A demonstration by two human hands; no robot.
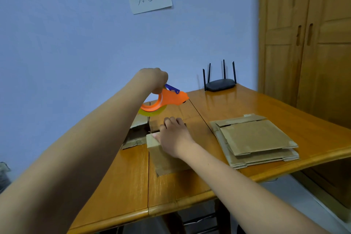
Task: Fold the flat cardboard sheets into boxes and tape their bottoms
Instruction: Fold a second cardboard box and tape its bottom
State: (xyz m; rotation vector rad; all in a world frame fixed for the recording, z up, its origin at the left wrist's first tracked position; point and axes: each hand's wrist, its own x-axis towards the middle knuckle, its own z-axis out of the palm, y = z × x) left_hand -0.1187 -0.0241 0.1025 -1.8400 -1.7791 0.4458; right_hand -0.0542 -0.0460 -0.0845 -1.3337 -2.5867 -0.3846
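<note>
Gripping the orange tape dispenser in your curled left hand, you hold it raised just above the far end of the cardboard box at the table's middle, while your right hand presses its fingers and thumb down on the box's folded flaps. Flat cardboard sheets lie stacked at three o'clock from the box, an open box sits just beside it at nine o'clock, and a black router stands at one o'clock near the wall.
</note>
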